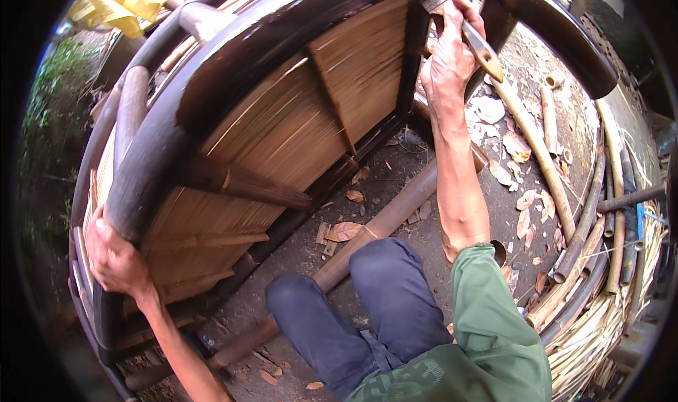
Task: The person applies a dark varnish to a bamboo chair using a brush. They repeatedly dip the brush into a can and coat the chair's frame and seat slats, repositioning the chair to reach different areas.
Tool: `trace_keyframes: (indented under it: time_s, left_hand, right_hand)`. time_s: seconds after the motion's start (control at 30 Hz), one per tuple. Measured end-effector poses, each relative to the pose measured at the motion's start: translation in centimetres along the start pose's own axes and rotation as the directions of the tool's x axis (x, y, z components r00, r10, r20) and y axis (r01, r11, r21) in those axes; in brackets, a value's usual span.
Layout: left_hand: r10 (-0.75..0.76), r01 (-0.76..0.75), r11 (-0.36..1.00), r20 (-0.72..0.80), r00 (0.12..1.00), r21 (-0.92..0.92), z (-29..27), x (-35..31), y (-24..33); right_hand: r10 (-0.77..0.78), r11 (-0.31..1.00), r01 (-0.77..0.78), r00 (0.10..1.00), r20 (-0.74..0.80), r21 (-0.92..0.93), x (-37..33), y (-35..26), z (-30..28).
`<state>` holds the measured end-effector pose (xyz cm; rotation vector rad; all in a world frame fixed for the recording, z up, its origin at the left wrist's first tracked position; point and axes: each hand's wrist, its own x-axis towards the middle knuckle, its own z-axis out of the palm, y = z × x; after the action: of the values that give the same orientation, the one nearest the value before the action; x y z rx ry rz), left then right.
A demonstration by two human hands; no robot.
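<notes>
In front of me a piece of bamboo furniture stands tilted, with a thick dark curved pole [152, 158] along its edge and a pale slatted panel [282, 119] inside. The pole's upper stretch is glossy and dark; its lower left stretch looks duller and greyer. My left hand [116, 257] is closed around the frame at its lower left corner. At the top, my right hand [452, 52] grips a paintbrush [483, 51] by its wooden handle. The bristles are up against the dark frame, partly hidden by the fingers and glare.
A loose bamboo pole [395, 215] lies across the ground by my knees. On the right are more bamboo poles [544, 169], dry leaves [519, 148] and a heap of thin pale strips [593, 338]. Yellow plastic [116, 5] hangs at the upper left, above green plants [60, 84].
</notes>
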<state>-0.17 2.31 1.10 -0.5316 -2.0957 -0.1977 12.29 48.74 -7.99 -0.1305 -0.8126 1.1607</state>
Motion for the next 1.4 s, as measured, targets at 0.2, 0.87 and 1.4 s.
trace_keyframes:
  time_s: [0.2, 0.87, 1.4]
  left_hand:
    - [-0.041, 0.042, 0.994, -0.007, 0.999, 0.099, -0.3, -0.5, -0.3]
    - [-0.163, 0.154, 0.985, 0.14, 0.977, 0.076, -4.2, -1.3, -6.9]
    - [-0.132, 0.129, 0.988, 0.031, 0.991, 0.086, -3.3, -1.6, -6.8]
  right_hand:
    - [-0.095, 0.939, 0.207, 0.923, 0.373, -0.275, -11.5, -5.5, 2.5]
    - [0.071, 0.716, 0.395, 0.779, 0.623, -0.576, -4.2, -12.7, 5.0]
    - [0.723, 0.549, 0.458, 0.16, 0.672, -0.699, 13.7, -9.3, 15.3]
